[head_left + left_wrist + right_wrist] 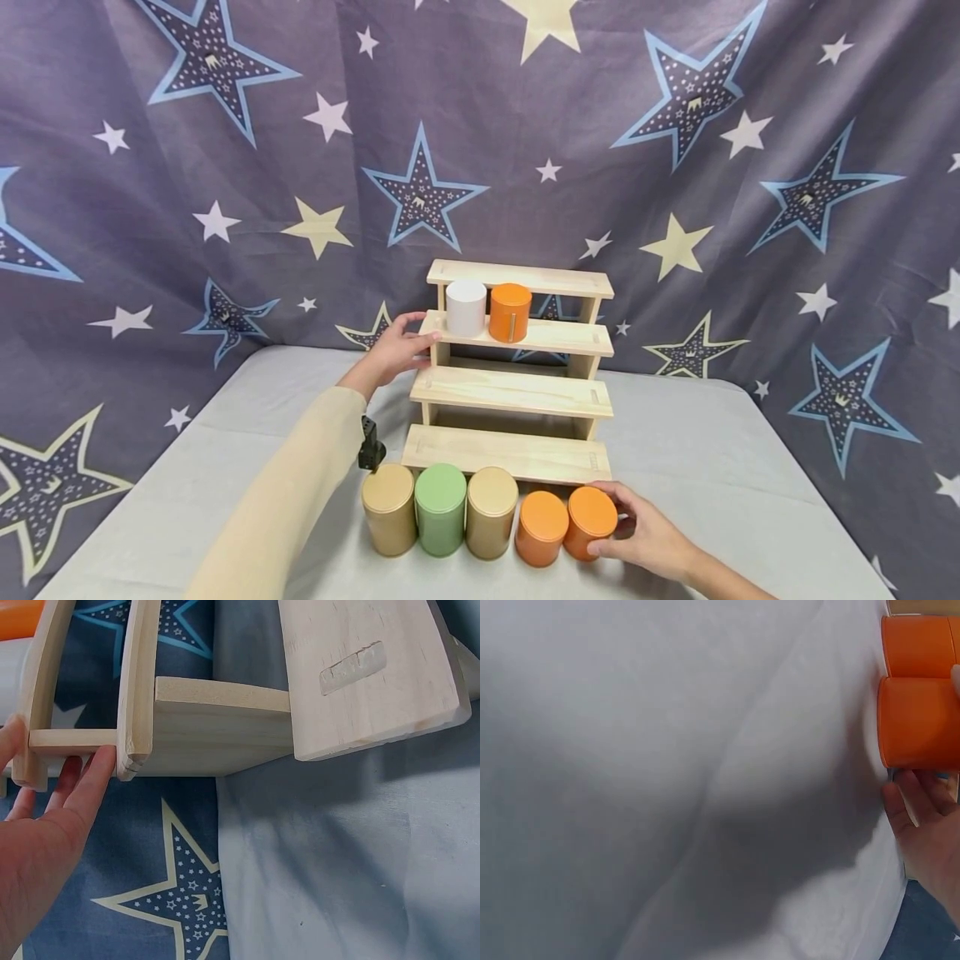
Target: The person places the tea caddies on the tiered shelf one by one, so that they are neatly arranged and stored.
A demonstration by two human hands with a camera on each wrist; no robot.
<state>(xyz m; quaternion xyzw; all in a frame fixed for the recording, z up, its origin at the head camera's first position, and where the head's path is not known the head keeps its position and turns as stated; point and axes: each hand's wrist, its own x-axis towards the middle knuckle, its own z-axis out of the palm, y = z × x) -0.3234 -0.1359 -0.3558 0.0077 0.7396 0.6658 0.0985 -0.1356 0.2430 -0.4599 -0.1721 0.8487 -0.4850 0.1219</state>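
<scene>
A: Take the middle of the wooden rack (pixel 510 450) as the clock's centre, seen from the head view; how do the hands stand?

B: The left hand (pixel 393 350) is at nine o'clock, pinching the end of the second shelf (pixel 573 336) from the top between thumb and fingers; the right hand (pixel 652 535) is at five o'clock, thumb and fingers curled round the end orange canister (pixel 591 513)

A: Where exactly is that canister?

B: Last in the front row on the worktop (pixel 720 467), its base about level with its neighbour's; toward its nine o'clock come the other orange canister (pixel 542 529) right beside it, then a gold canister (pixel 491 512), the green canister (pixel 441 510) and the far gold canister (pixel 389 510)

A: Which step is in hand?

B: Grasping, I'd say, with the left hand steadying the rack; the white canister (pixel 466 308) near eleven and the shelved orange canister (pixel 510 312) at twelve suggest shelving only partly done

A: And the next move?

B: Probably a straight lift clear of the neighbour, then a path toward twelve, perhaps to the bare board at the shelved orange one's three o'clock, without knocking the lower shelves
</scene>
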